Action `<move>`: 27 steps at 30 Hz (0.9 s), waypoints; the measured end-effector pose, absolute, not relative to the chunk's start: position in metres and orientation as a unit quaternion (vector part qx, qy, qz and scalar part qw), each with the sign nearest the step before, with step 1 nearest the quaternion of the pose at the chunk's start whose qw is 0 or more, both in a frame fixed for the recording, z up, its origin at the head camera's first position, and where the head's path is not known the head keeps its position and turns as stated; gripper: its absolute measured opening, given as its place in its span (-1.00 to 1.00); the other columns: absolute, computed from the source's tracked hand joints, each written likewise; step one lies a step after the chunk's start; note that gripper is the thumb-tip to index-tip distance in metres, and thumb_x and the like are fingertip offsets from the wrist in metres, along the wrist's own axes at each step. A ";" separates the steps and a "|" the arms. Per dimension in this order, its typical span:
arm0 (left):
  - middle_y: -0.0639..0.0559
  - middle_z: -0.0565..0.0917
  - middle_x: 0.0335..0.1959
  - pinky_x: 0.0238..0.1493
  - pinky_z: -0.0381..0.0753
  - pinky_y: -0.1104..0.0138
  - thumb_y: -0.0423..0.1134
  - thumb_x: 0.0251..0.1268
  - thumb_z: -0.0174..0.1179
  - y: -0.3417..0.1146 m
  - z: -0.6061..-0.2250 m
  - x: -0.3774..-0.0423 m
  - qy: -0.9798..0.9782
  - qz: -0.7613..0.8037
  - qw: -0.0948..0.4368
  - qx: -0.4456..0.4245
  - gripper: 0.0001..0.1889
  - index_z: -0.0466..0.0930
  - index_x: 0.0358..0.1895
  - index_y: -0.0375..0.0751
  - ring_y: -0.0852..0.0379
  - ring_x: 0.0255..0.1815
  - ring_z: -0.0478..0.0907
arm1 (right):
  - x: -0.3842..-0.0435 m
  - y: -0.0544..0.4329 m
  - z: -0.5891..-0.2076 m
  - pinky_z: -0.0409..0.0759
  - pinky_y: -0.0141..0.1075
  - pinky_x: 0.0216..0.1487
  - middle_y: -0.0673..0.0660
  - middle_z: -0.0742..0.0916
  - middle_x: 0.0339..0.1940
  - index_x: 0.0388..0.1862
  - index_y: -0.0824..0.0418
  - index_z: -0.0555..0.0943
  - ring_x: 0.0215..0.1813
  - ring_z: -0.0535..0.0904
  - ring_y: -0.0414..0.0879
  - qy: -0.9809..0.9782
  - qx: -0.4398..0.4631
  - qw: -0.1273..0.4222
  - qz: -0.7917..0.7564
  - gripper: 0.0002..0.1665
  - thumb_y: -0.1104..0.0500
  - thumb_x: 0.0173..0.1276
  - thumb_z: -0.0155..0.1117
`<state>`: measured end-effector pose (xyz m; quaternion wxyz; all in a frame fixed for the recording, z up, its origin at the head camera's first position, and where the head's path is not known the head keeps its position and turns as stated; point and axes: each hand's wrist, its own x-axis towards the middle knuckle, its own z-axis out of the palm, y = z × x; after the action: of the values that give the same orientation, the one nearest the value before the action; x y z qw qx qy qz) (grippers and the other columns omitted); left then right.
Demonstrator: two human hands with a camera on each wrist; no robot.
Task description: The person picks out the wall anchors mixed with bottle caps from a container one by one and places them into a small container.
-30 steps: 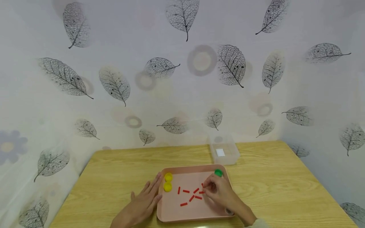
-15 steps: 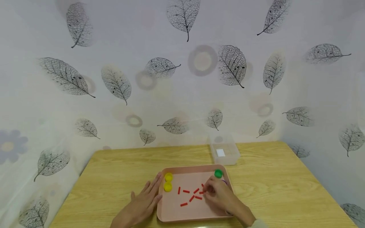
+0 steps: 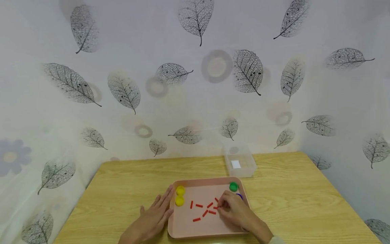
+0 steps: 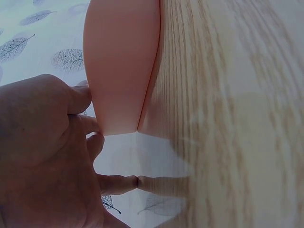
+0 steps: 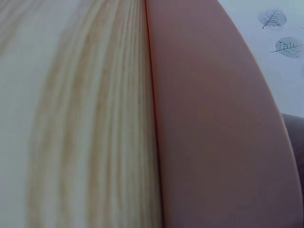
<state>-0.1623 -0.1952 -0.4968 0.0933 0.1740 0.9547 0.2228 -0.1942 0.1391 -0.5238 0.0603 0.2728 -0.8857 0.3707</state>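
A pink tray [image 3: 195, 232] lies on the table with several short red sticks [image 3: 199, 206] scattered across it. My right hand [image 3: 234, 209] is over the tray's right side, thumb and fingertips curled together at the end of one red stick [image 3: 215, 207], which they seem to pinch. Another stick [image 3: 216, 200] lies just above the fingertips. My left hand [image 3: 152, 217] rests with extended fingers against the tray's left edge; the left wrist view shows that hand [image 4: 52, 152] beside the tray wall [image 4: 123, 66]. In the right wrist view the tray wall [image 5: 218, 123] hides the fingers.
Two yellow round caps [image 3: 179, 201] sit in the tray's upper left corner. A green cap [image 3: 233, 186] is at upper right, above a partly hidden purple round piece [image 3: 239, 196]. Behind the tray stands a clear plastic box [image 3: 245, 169] near the patterned wall.
My right fingertips have shifted slightly down from the upper red stick to the one below it, uncovering more of the purple piece. The left hand has stayed in place.
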 end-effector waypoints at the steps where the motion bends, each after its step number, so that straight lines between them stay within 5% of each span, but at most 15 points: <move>1: 0.16 -0.12 0.71 0.07 -0.13 -0.73 0.18 0.69 -0.27 -0.195 -0.497 -0.162 0.954 0.223 0.093 0.174 -0.33 -0.16 0.70 0.14 -0.34 0.60 0.06 | -0.194 0.139 -0.524 0.58 -0.46 -0.33 -0.12 0.58 -0.37 -0.45 0.08 0.62 -0.32 0.49 -0.34 -0.886 0.272 0.059 0.372 -0.75 0.38 0.17 0.49; 27: 0.15 -0.14 0.71 0.06 -0.13 -0.74 0.18 0.70 -0.29 -0.197 -0.495 -0.161 0.953 0.227 0.097 0.175 -0.33 -0.16 0.71 0.11 -0.35 0.60 0.08 | -0.196 0.146 -0.507 0.62 -0.41 -0.25 -0.10 0.62 -0.35 -0.38 0.11 0.64 -0.27 0.54 -0.23 -0.878 0.266 0.089 0.387 -0.75 0.42 0.14 0.48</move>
<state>-0.1607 -0.1966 -0.4953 0.0970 0.1754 0.9531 0.2267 -0.1956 0.1462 -0.5065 0.0888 0.2664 -0.8784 0.3868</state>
